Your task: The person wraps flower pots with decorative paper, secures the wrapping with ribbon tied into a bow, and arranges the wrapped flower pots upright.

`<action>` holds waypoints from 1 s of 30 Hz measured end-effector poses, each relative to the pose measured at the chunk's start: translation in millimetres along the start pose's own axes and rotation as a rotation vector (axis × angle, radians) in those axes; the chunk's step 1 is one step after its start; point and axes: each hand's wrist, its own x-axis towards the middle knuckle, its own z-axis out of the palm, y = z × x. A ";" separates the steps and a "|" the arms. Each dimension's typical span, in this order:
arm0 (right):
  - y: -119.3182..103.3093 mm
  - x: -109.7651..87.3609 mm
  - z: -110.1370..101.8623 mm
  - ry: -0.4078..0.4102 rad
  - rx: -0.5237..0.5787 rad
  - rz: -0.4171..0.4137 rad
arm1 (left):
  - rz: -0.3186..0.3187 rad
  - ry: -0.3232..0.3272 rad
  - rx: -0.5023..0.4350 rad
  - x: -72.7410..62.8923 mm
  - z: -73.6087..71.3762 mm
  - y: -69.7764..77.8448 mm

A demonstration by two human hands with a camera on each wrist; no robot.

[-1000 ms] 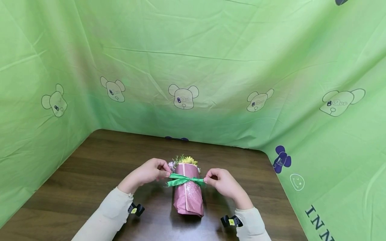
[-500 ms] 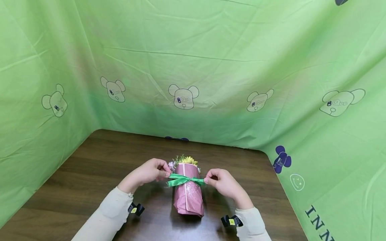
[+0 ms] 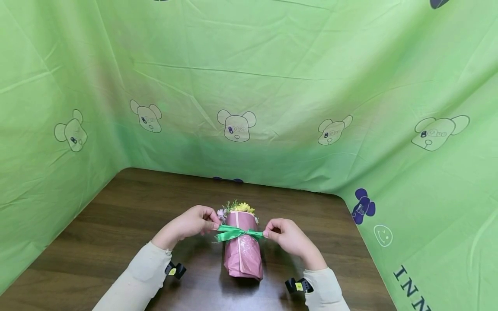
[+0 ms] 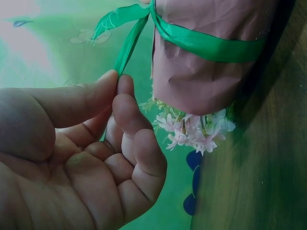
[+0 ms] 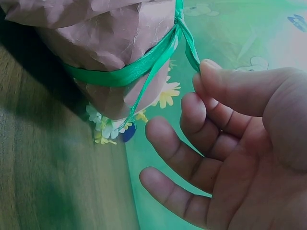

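Note:
A bouquet (image 3: 243, 255) in pink wrapping paper lies on the table, its yellow, pale pink and white flowers (image 3: 244, 207) pointing away from me. Round its middle runs a green ribbon (image 3: 233, 233), knotted at the front. My left hand (image 3: 196, 221) pinches one strand of the ribbon between thumb and forefinger, while a loose ribbon tail (image 4: 120, 18) hangs free beside it. On the other side my right hand (image 3: 287, 235) pinches a second strand; in the right wrist view another thin tail (image 5: 148, 88) dangles over the paper. Both pinched strands are stretched outward from the knot.
The brown wooden table (image 3: 155, 194) surrounds the bouquet. A green cloth backdrop (image 3: 272, 86) with printed bear heads encloses the back and both sides. Black wrist cameras (image 3: 177, 271) are strapped to both forearms over cream sleeves (image 3: 132, 276).

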 end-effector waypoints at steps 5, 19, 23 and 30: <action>1.6 0.3 -0.1 0.000 0.002 -0.006 | 0.001 0.000 -0.003 0.4 -0.1 -0.9; 3.0 -0.5 0.3 -0.010 0.003 -0.011 | 0.006 0.000 -0.010 0.9 -0.3 -3.2; 5.1 -0.6 0.6 -0.012 -0.001 -0.013 | 0.007 -0.002 -0.012 0.8 0.0 -2.9; 6.6 -0.2 -0.2 -0.025 -0.005 -0.010 | 0.012 0.000 -0.004 -0.6 -1.0 -1.2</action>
